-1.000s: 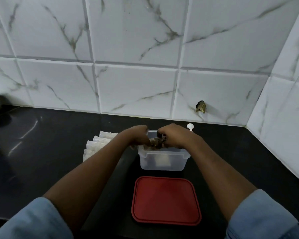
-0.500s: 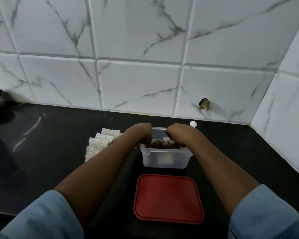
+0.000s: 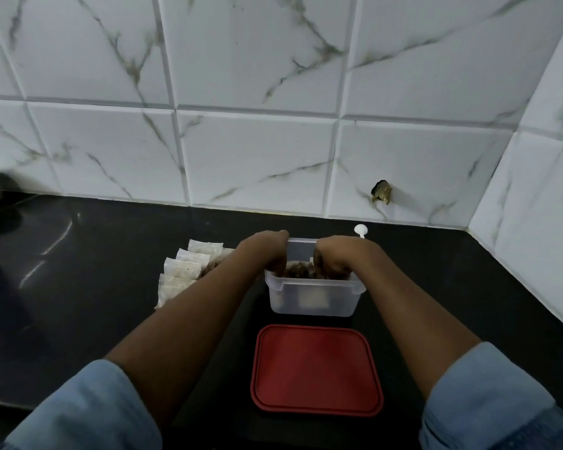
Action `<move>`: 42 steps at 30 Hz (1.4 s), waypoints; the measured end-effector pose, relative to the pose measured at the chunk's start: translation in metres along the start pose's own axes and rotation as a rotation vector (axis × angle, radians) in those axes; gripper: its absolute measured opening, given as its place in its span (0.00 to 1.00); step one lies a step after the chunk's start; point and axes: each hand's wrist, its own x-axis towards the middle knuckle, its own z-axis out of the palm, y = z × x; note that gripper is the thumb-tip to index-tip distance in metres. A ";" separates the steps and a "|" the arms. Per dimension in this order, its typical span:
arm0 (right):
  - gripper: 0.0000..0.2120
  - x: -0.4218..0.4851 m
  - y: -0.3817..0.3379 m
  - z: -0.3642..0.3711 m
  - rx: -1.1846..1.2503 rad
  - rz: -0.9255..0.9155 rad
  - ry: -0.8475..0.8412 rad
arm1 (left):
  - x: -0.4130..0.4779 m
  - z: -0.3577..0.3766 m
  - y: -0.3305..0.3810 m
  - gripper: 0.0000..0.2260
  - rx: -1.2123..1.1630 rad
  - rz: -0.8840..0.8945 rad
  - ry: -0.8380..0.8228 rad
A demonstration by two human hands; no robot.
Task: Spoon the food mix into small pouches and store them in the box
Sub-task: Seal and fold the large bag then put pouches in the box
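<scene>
Dipping inside the box (image 3: 312,302) rim: 2 hands (image 3: 267,254) (image 3: 335,258)

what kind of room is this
Most likely a home kitchen: a dark polished counter runs into a corner of white marbled wall tiles, and a clear food box sits on it with its red lid off.

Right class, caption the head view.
Left hand and right hand inside the clear box of brown mix, red lid off.
</scene>
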 end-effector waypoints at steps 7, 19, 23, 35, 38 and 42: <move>0.15 -0.001 -0.003 0.003 0.005 -0.045 0.061 | 0.003 0.001 -0.033 0.35 -0.333 0.032 0.158; 0.07 -0.002 -0.018 0.003 0.509 -0.144 0.385 | -0.084 -0.008 -0.172 0.07 0.020 -0.052 0.218; 0.09 -0.003 -0.030 0.003 0.574 -0.179 0.457 | -0.084 0.008 -0.174 0.09 0.093 -0.043 0.186; 0.05 -0.022 -0.042 0.001 0.755 -0.363 0.518 | -0.087 0.007 -0.169 0.05 0.093 -0.034 0.131; 0.09 -0.026 -0.052 -0.003 0.872 -0.523 0.384 | -0.099 -0.021 -0.145 0.06 -0.061 0.104 0.179; 0.22 -0.031 -0.065 -0.006 0.959 -0.622 0.218 | -0.106 -0.049 -0.101 0.04 -0.258 0.279 0.339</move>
